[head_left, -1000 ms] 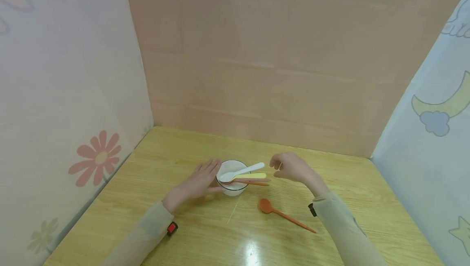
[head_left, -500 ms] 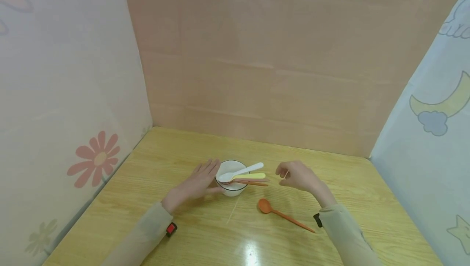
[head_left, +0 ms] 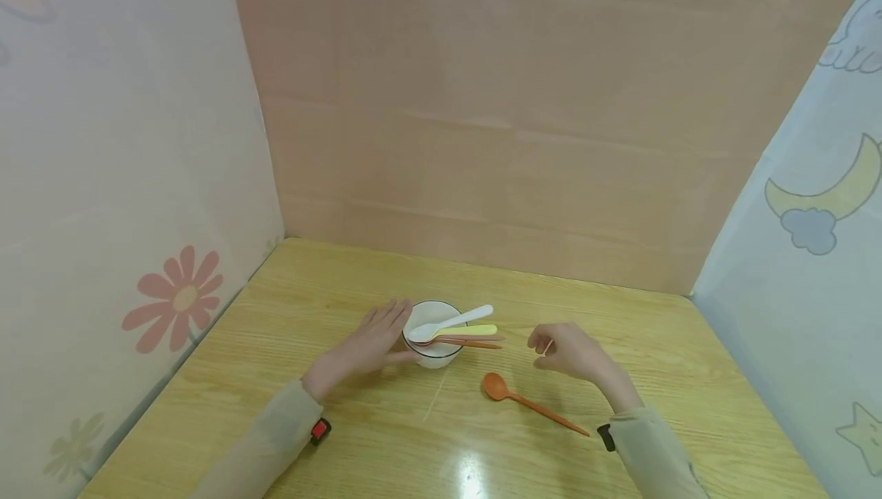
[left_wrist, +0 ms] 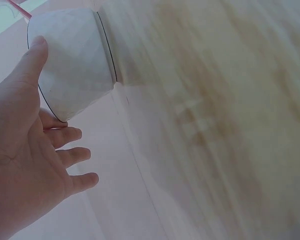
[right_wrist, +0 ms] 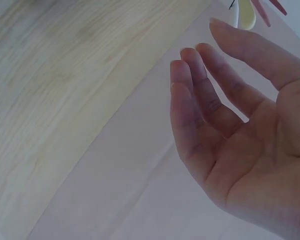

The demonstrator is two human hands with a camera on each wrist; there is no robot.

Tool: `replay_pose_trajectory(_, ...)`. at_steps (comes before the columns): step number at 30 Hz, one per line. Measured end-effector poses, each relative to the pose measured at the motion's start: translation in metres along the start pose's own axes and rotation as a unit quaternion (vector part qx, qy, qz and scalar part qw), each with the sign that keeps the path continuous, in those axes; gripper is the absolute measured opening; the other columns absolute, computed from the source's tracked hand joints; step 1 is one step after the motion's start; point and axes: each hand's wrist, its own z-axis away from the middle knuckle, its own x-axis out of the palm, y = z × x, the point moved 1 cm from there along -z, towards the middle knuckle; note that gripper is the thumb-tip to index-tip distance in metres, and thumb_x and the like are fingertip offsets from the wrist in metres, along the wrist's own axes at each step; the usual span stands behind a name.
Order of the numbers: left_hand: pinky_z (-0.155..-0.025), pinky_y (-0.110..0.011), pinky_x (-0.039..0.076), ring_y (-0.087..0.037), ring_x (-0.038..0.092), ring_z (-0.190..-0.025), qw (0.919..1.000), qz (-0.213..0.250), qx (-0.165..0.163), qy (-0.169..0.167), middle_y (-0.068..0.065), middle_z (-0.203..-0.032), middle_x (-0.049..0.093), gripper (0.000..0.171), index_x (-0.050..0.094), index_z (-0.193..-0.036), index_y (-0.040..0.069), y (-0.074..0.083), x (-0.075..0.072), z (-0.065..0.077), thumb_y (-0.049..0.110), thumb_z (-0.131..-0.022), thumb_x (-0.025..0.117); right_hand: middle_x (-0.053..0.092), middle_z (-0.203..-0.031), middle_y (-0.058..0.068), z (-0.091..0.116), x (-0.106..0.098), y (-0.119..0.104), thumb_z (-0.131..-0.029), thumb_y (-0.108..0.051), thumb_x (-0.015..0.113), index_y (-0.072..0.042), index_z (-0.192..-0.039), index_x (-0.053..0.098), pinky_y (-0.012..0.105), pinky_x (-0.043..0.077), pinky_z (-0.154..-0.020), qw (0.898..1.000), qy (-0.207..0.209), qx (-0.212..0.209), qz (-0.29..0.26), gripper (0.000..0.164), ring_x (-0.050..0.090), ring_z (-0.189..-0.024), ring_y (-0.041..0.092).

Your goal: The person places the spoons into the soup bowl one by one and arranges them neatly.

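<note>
A white bowl [head_left: 434, 362] with a dark rim stands on the table. My left hand [head_left: 370, 344] rests against its left side with spread, mostly straight fingers; in the left wrist view the thumb lies along the bowl wall [left_wrist: 72, 60]. Across the rim, handles to the right, lie a white spoon [head_left: 470, 316], a yellow spoon [head_left: 482, 330], a pink handle [head_left: 498, 338] and an orange-brown handle [head_left: 482, 345]. My right hand [head_left: 572, 350], holding nothing, hovers right of the handles with loosely bent fingers. Below it, an orange spoon [head_left: 496, 386] lies diagonally on the table.
The wooden table [head_left: 358, 277] is bounded by a tan back panel [head_left: 482, 139] and patterned white side panels, the left one [head_left: 103, 139] bearing a red flower. Bands sit at both wrists.
My right hand has moved right and toward me, away from the spoon handles. The left hand, the bowl and the spoons have stayed in place.
</note>
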Motion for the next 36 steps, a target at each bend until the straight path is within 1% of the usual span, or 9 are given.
replay_pose_trajectory(7, -0.12, -0.064, 0.02, -0.046, 0.017, -0.152, 1.0, 0.007, 0.001, 0.001, -0.025, -0.163, 0.021, 0.092, 0.02, -0.155, -0.006, -0.001, 0.001, 0.002, 0.05, -0.095, 0.061, 0.069, -0.089, 0.007, 0.009, 0.007, 0.006, -0.081, -0.007, 0.078, -0.002, -0.099, 0.069, 0.022, 0.05, -0.067, 1.0, -0.01, 0.012, -0.014, 0.021, 0.061, -0.079, 0.012)
replay_pose_trajectory(11, -0.121, -0.063, 0.019, -0.045, 0.016, -0.152, 1.0, 0.007, 0.0, -0.002, -0.023, -0.164, 0.02, 0.093, 0.019, -0.156, -0.004, 0.0, 0.001, 0.002, 0.053, -0.095, 0.059, 0.068, -0.087, 0.006, 0.015, 0.011, 0.009, -0.081, -0.007, 0.078, -0.002, -0.099, 0.068, 0.021, 0.051, -0.066, 1.0, -0.008, 0.003, -0.017, 0.021, 0.062, -0.078, 0.013)
replay_pose_trajectory(16, -0.121, -0.064, 0.019, -0.046, 0.016, -0.152, 1.0, 0.004, 0.001, -0.003, -0.024, -0.163, 0.02, 0.092, 0.019, -0.156, -0.005, 0.001, -0.001, 0.001, 0.053, -0.095, 0.058, 0.067, -0.086, 0.004, 0.022, 0.018, 0.013, -0.082, -0.007, 0.077, -0.002, -0.098, 0.068, 0.02, 0.05, -0.066, 1.0, -0.008, 0.006, -0.023, 0.019, 0.063, -0.078, 0.012)
replay_pose_trajectory(23, -0.12, -0.065, 0.02, -0.047, 0.018, -0.151, 0.9999, 0.012, 0.002, 0.001, -0.026, -0.162, 0.021, 0.091, 0.02, -0.155, -0.007, 0.002, -0.003, 0.001, 0.049, -0.095, 0.06, 0.067, -0.084, 0.003, 0.029, 0.025, 0.017, -0.083, -0.004, 0.075, -0.001, -0.097, 0.068, 0.019, 0.051, -0.064, 0.999, -0.01, -0.018, -0.034, 0.016, 0.061, -0.074, 0.009)
replay_pose_trajectory(28, -0.12, -0.065, 0.021, -0.047, 0.019, -0.151, 1.0, 0.006, 0.003, 0.004, -0.026, -0.162, 0.022, 0.091, 0.021, -0.155, -0.007, 0.003, -0.003, 0.001, 0.05, -0.095, 0.06, 0.067, -0.085, 0.002, 0.034, 0.03, 0.018, -0.083, -0.005, 0.074, -0.001, -0.098, 0.069, 0.019, 0.051, -0.065, 0.999, -0.018, -0.005, -0.049, 0.016, 0.061, -0.076, 0.008)
replay_pose_trajectory(36, -0.12, -0.065, 0.021, -0.047, 0.018, -0.151, 1.0, 0.005, 0.001, -0.001, -0.027, -0.162, 0.021, 0.093, 0.021, -0.154, -0.007, 0.003, -0.003, 0.002, 0.052, -0.094, 0.06, 0.067, -0.088, 0.004, 0.041, 0.036, 0.021, -0.082, -0.01, 0.077, -0.002, -0.099, 0.069, 0.019, 0.048, -0.064, 0.996, -0.031, 0.02, -0.08, 0.02, 0.058, -0.077, 0.007)
